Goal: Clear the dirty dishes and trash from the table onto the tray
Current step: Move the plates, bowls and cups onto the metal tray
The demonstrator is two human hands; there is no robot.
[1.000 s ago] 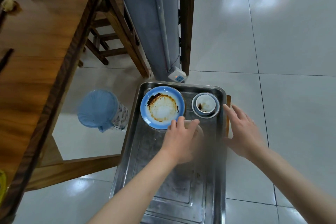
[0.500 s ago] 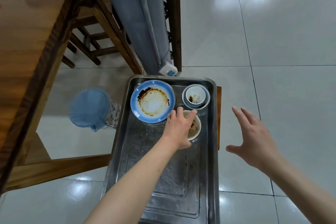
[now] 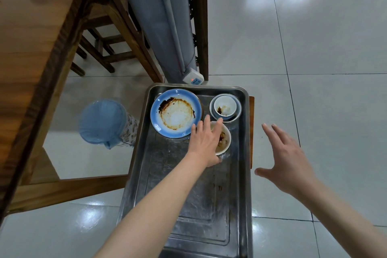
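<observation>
The long shiny metal tray (image 3: 188,205) sits over the white tiled floor (image 3: 314,48), and its near half is bare metal with lots of room. The far end is crowded: the round blue plate with brown sauce stains (image 3: 176,113) lies by the far left corner, and the small white cup with a brown smear, standing in a pale blue bowl (image 3: 225,107), lies by the far right corner. Just nearer than the cup sits the small white bowl with brown food bits (image 3: 224,140), close to the tray's right edge and just beside the plate. The brown wooden worktop (image 3: 31,58) runs along the left, with a blue-lidded bin (image 3: 104,123) on the floor between it and the tray. Since a moment ago the white bowl has stayed in its spot, and the right hand has drawn a little nearer to the person. The left hand (image 3: 206,142) lies over the white bowl with fingers loose and nearly straight, touching its rim and gripping nothing. The right hand (image 3: 287,159) hangs over the floor to the right of the tray, fingers spread wide, holding nothing.
</observation>
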